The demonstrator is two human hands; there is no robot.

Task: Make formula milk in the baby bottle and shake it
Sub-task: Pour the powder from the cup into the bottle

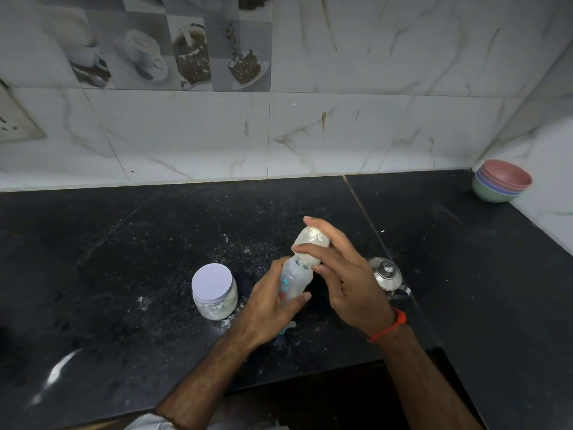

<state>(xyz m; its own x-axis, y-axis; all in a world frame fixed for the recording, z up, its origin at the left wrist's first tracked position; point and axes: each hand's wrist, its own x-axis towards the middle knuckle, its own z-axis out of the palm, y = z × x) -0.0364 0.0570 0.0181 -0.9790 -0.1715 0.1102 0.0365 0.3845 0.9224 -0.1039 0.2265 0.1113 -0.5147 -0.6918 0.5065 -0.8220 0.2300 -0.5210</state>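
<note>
Translucent plastic baby bottle (294, 279) with blue markings: tilted above the black stone desk (124, 243), left hand (269, 308) wrapped around its body, right hand (344, 274) fingers (313, 226) closed on its whitish domed cap (311, 243), likely to seat it before shaking. Left of the bottle, a clear lidded jar (214, 291) holding white powder; right, a steel lidded pot (386, 274), contents hidden.

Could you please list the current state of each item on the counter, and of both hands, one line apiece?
Baby bottle: tilted, held above the counter, clear cap on top.
Cap: on the bottle, white residue inside.
Left hand: grip closed around the bottle body.
Right hand: fingers on the cap.
Powder jar: upright, lid on.
Steel kettle: standing, lid on.
Bowls: stacked, upright.
Counter: dusted with spilled powder.
</note>
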